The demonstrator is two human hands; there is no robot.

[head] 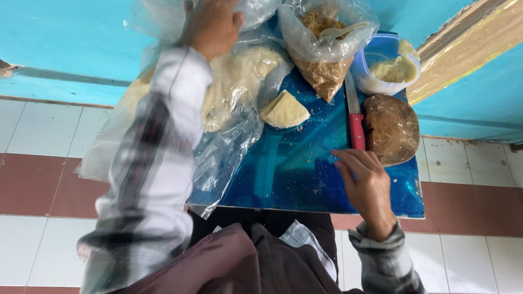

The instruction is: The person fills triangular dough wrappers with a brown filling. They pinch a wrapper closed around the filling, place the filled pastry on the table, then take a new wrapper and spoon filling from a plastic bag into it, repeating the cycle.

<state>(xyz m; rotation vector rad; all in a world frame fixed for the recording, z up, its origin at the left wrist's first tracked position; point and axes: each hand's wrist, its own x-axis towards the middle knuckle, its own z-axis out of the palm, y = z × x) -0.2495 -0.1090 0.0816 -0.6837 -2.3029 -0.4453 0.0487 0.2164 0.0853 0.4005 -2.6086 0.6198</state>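
Resting flat, the right hand (366,184) lies palm-down on the blue board (294,174) with its fingers loosely spread, holding nothing; its fingertips point toward the red handle of the knife (356,122), just beside it but not clearly touching. Nearest the body, a dark garment and a checked sleeve fill the lower frame. The board sits across the lap, wet-looking and dotted with crumbs.

Further out, the left hand (213,24) reaches to the far edge, fingers curled down into a clear plastic bag (163,22). Whether it pinches the film or something inside it I cannot tell, since the fingertips are hidden. The film looks thin, light and slippery; it would probably crumple and slide under a loose touch, so gathering a bunched fold seems a surer hold than the smooth face.

Beneath that arm lies a big bag of pale flat rounds (239,81), soft and likely to tear if lifted by one edge. A folded half-round (284,110) sits bare on the board near its middle. Right of the knife is a dark brown domed block (391,129), which looks dense and hard. Beyond stand an open bag of brown shreds (325,51) with a spoon in it, and a plastic tub (389,68) of pale paste.
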